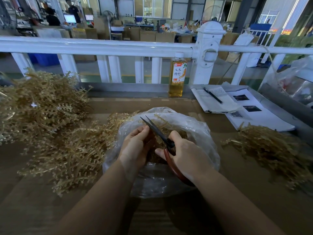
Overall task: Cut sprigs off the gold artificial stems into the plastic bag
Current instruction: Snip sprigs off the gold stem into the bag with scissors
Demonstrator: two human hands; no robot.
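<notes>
A clear plastic bag [194, 126] lies open on the brown table in front of me, with cut gold sprigs [169, 128] inside. Over the bag my left hand [135, 146] pinches a gold stem, mostly hidden behind its fingers. My right hand [184, 155] grips red-handled scissors [157, 131]; the dark blades are slightly apart and point up and left, beside my left fingertips. A big pile of gold artificial stems [47, 119] covers the table's left side. A smaller gold pile [271, 150] lies at the right.
A bottle of amber drink [177, 77] stands at the table's back edge against a white railing [101, 46]. An open notebook with a pen [213, 95] and printed sheets [257, 114] lie at the back right. Another plastic bag [293, 78] sits far right.
</notes>
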